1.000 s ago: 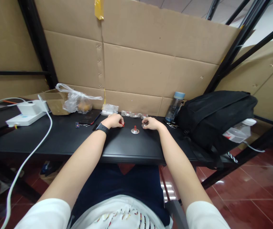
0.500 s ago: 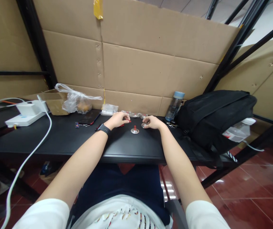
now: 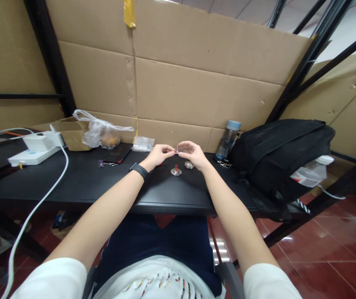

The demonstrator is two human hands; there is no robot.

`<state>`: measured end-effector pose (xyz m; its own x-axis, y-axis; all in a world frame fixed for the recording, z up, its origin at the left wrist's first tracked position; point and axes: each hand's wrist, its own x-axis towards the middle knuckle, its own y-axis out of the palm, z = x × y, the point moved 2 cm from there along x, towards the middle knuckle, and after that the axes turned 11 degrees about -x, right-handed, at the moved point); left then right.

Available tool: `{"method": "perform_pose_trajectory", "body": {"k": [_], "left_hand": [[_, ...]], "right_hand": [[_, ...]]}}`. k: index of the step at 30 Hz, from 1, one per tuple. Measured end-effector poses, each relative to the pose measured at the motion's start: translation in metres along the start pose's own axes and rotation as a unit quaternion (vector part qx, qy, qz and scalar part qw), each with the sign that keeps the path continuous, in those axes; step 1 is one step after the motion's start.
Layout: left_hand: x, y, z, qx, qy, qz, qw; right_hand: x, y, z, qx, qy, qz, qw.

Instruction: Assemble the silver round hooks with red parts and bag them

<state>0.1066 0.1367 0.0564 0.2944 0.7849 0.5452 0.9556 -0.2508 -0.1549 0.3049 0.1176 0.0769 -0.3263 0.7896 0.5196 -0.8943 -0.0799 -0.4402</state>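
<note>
My left hand (image 3: pixel 158 155) and my right hand (image 3: pixel 190 153) are raised a little above the black table (image 3: pixel 81 180), fingertips meeting on a small clear packet (image 3: pixel 178 150) pinched between them. Below them on the table lie a silver disc with a red loop (image 3: pixel 175 170) and a second small silver piece (image 3: pixel 189 165). A black watch (image 3: pixel 139 170) sits on my left wrist. What is inside the packet is too small to tell.
A black backpack (image 3: pixel 277 153) fills the table's right end, with a blue-capped water bottle (image 3: pixel 228 140) beside it. A phone (image 3: pixel 117 153), a clear bag (image 3: pixel 142 143), a plastic bag (image 3: pixel 101 132) and a white device with cable (image 3: pixel 36 147) lie left. Cardboard wall behind.
Both hands have lifted off the table and come together at the middle, pinching a small clear packet. The right hand has left a silver piece on the table.
</note>
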Motion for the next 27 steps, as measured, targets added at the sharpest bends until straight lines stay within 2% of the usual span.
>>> {"method": "perform_pose_trajectory", "body": {"k": [4,11,18,27], "left_hand": [[0.0,0.007,-0.002,-0.032,-0.006,-0.009,0.999],[-0.001,0.007,-0.002,-0.044,0.007,-0.03,0.999],[-0.001,0.004,0.0,0.097,0.055,-0.048,0.993],[-0.002,0.004,-0.001,0.163,0.076,-0.066,0.981]], "right_hand": [[0.0,0.012,0.008,0.034,-0.01,-0.009,0.999],[0.0,0.015,0.01,0.044,-0.007,-0.016,0.999],[-0.002,0.017,0.009,0.072,0.008,-0.013,0.997],[0.001,0.017,0.0,0.052,0.034,-0.028,0.998]]}}
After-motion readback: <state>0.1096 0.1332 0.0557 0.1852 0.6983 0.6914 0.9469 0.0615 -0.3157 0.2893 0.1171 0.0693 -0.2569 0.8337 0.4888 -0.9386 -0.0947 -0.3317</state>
